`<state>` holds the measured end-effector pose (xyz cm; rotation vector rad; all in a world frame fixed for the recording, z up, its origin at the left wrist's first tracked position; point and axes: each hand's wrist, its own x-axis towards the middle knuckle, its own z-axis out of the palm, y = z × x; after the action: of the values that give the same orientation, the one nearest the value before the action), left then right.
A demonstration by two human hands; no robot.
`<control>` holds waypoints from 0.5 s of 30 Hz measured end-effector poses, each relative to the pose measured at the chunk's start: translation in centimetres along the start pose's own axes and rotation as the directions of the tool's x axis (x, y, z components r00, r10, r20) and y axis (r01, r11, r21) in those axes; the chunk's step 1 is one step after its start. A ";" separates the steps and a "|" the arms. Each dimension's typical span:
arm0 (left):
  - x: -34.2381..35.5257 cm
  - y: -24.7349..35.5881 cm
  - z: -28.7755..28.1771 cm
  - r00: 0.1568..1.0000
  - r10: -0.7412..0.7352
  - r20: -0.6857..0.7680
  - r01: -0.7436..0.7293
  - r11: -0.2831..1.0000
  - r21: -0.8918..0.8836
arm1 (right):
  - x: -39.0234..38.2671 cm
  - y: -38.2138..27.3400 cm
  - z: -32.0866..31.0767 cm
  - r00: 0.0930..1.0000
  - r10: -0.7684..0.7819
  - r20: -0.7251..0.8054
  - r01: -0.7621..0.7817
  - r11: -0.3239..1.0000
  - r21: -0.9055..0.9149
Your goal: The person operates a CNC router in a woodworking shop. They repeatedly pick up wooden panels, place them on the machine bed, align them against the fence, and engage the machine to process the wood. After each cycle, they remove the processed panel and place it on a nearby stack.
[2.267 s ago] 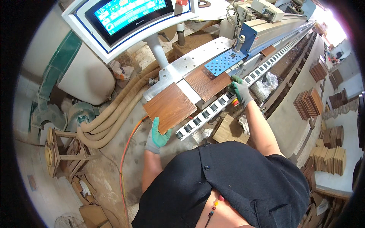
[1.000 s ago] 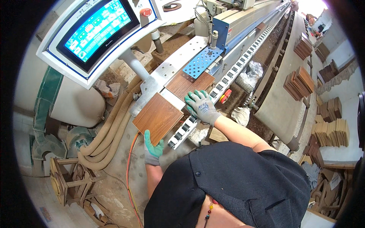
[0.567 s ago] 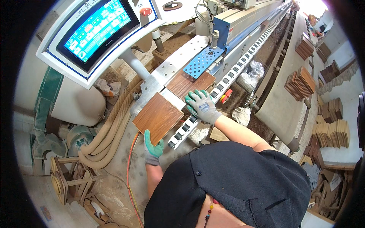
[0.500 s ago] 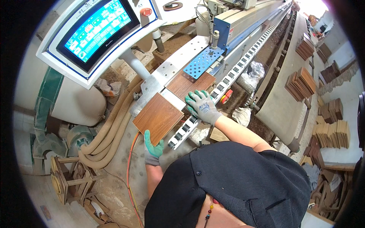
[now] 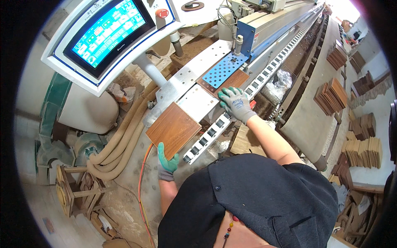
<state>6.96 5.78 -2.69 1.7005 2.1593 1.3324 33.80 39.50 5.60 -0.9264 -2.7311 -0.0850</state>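
Observation:
My left hand point(image 5: 167, 162), in a green and grey glove, grips the near corner of a brown wood-grain panel point(image 5: 173, 129), the thumb along its edge. That panel lies at the near end of the machine's metal bed point(image 5: 197, 101). Farther along, a second brown panel point(image 5: 240, 78) sits partly beneath a blue perforated plate point(image 5: 223, 72). My gloved right hand point(image 5: 236, 104) rests on this panel's near edge with fingers spread. Beside the bed runs a track of white and black links point(image 5: 213, 132).
A control panel with a lit screen point(image 5: 108, 35) and a red button point(image 5: 162, 13) stands at upper left. Ribbed hoses point(image 5: 120, 144) curve below it. On the right, a belt conveyor point(image 5: 304, 124) carries stacked panels point(image 5: 331, 97); more stacks point(image 5: 364, 152) stand beyond.
My right hand and the far panel have moved up and right along the bed, deeper beneath the blue plate. Bare metal now shows between the panels. My left hand stays at the near panel.

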 end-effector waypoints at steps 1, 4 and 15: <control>0.0 0.0 -0.1 1.000 -0.006 0.015 0.006 1.000 0.009 | 0.3 0.9 0.1 1.000 0.013 0.014 -0.013 1.000 -0.011; -0.2 -0.3 -0.1 0.999 -0.028 0.025 0.028 1.000 -0.003 | 0.7 3.5 0.4 0.997 0.050 -0.058 -0.052 0.998 -0.026; 0.4 1.1 -0.2 0.991 0.092 -0.099 -0.091 0.996 0.017 | 3.4 10.2 1.1 0.937 0.331 -0.109 -0.340 0.936 -0.089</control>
<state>7.52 5.99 -1.74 1.7948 2.1702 1.4599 37.19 49.79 5.16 -1.3698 -2.4632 -0.2052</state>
